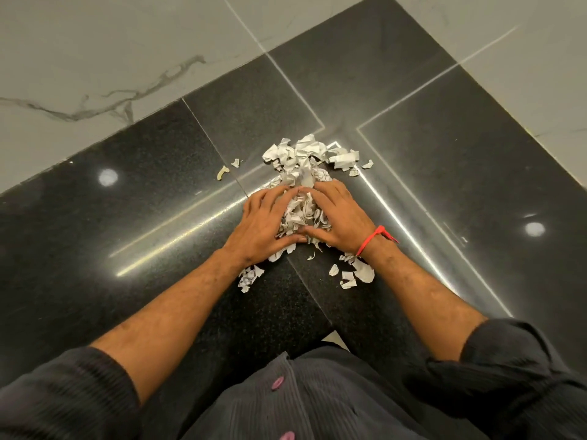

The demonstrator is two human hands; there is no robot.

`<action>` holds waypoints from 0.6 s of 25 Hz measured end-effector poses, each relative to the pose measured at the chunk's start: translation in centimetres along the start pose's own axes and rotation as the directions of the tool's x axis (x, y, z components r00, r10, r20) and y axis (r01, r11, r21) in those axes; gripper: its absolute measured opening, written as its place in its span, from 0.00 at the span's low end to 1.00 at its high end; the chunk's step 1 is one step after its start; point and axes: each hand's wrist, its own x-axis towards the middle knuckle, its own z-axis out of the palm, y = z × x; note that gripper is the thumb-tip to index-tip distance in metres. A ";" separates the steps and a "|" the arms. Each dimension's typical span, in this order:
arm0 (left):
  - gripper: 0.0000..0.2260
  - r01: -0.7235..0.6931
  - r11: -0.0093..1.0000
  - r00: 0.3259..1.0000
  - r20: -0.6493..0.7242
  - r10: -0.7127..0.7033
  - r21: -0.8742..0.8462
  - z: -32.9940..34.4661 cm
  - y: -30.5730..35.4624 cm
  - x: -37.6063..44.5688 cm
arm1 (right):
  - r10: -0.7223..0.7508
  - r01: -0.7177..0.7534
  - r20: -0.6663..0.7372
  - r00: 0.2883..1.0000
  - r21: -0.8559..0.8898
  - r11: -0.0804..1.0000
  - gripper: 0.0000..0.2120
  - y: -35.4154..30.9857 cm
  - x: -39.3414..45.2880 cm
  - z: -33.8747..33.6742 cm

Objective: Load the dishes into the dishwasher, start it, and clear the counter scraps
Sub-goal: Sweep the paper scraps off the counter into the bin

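Note:
A heap of torn, crumpled white paper scraps (305, 166) lies on the black granite counter (158, 217) in a corner. My left hand (263, 220) and my right hand (340, 214) cup the near part of the heap from both sides, fingers curved around the scraps and thumbs nearly touching in front. The far part of the heap lies beyond my fingertips. Loose bits (352, 274) lie under my right wrist, more (249, 277) under my left wrist, and two small bits (227, 169) lie apart to the left.
The counter meets a pale marble-look wall (95, 58) at the back left and another (524, 42) at the back right. A red thread band (374, 238) circles my right wrist. The counter's front edge runs by my dark shirt (317, 392).

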 end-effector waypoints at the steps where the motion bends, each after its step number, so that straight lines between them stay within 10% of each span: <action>1: 0.39 -0.001 1.000 0.999 -0.035 0.000 -0.018 0.1 0.0 0.0 | -0.008 0.009 -0.041 0.999 0.005 1.000 0.33 0.0 0.1 0.1; 9: 0.22 0.031 0.897 0.976 -0.178 -0.122 -0.442 -1.0 1.3 2.6 | 0.076 0.002 -0.200 0.977 0.361 0.933 0.19 -0.9 3.1 -1.0; 15: 0.29 0.101 0.345 0.937 -0.028 -0.349 -0.933 -5.2 5.1 4.0 | 0.430 -0.125 0.007 0.903 0.961 0.245 0.21 -4.3 4.9 -4.2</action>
